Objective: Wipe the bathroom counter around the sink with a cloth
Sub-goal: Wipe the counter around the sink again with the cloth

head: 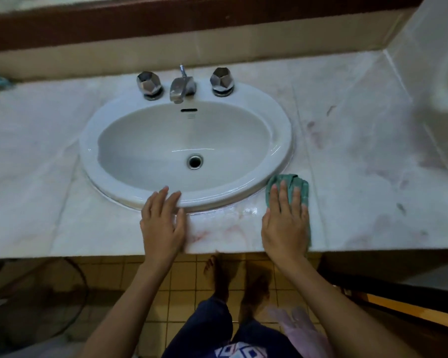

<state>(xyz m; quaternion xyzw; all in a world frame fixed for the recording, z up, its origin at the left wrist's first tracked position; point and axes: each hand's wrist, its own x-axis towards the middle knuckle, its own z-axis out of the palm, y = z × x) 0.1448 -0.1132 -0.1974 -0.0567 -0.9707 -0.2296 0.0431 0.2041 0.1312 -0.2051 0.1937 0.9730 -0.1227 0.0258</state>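
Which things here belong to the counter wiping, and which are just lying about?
In the job: cloth, right hand pressing it, counter, sink, left hand on the sink's rim.
Lying about: faucet, knobs, pink fabric below.

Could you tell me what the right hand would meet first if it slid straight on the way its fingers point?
Most likely the curved right edge of the sink rim, just past the green cloth under the right hand; slightly further right, it would only cross bare counter.
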